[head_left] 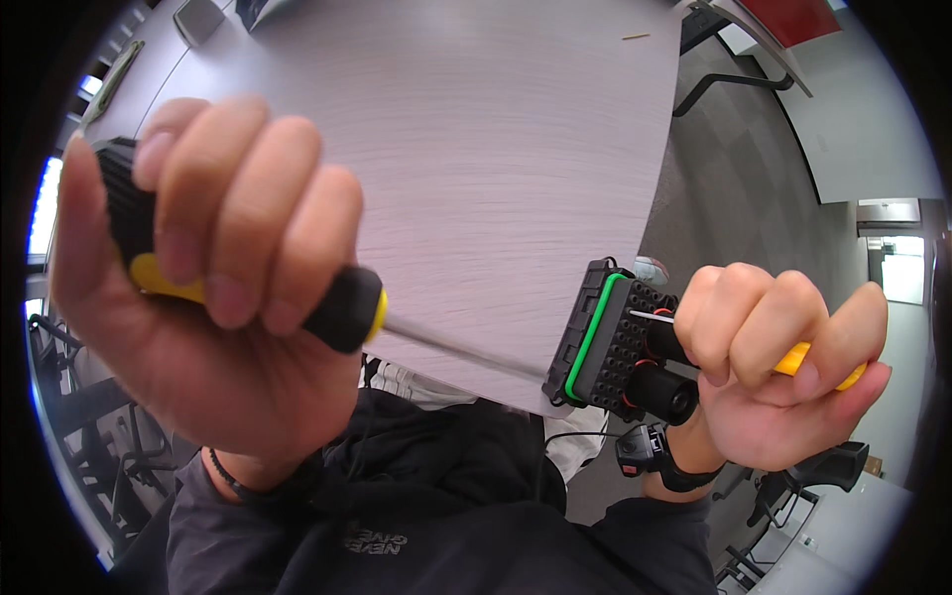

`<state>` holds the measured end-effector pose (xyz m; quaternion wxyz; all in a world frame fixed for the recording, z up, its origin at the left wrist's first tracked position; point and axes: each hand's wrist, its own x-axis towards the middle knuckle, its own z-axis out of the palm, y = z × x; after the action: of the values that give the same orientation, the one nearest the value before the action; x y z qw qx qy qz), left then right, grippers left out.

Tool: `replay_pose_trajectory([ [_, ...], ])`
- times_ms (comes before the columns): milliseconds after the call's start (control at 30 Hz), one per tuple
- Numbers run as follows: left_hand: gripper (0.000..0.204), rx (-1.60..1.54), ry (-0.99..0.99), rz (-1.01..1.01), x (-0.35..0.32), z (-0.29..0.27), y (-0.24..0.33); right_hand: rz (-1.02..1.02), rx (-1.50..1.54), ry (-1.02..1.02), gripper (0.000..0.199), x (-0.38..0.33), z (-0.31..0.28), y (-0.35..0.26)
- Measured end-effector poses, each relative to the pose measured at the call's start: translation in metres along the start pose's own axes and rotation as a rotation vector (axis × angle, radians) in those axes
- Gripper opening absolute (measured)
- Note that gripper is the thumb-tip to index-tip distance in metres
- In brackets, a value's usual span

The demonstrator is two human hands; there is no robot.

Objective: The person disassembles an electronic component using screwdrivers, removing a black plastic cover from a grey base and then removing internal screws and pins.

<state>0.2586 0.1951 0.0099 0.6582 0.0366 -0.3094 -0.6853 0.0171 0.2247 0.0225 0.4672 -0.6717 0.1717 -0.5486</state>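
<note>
A: State the left hand [198,288].
B: Fingers closed around the black-and-yellow screwdriver [337,307] handle; its shaft reaches the connector block [605,342].
A: And the right hand [783,367]?
B: Fingers closed on a yellow tool [798,359], holding the black, green-sealed block at the grey table [476,149] edge.

Grey wood-grain table [476,129]; grey carpet floor [734,188]; red panel [788,18]
</note>
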Motion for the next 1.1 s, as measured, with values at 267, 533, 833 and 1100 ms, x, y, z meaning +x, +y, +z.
replay_pose_trajectory([
  [267,0.039,0.106,-0.020,0.072,0.003,-0.007,-0.014,-0.053,0.009,0.010,0.031,0.009,0.007,0.008],
  [533,0.037,0.088,-0.081,0.002,0.004,-0.016,-0.026,-0.074,-0.028,0.112,0.029,0.002,0.014,0.011],
  [833,0.035,0.102,-0.180,-0.039,0.012,-0.018,-0.024,-0.082,-0.062,0.098,0.028,0.007,0.010,0.013],
  [1100,0.037,0.116,-0.213,-0.020,0.012,-0.011,-0.029,-0.095,-0.018,0.092,0.029,0.006,0.011,0.012],
])
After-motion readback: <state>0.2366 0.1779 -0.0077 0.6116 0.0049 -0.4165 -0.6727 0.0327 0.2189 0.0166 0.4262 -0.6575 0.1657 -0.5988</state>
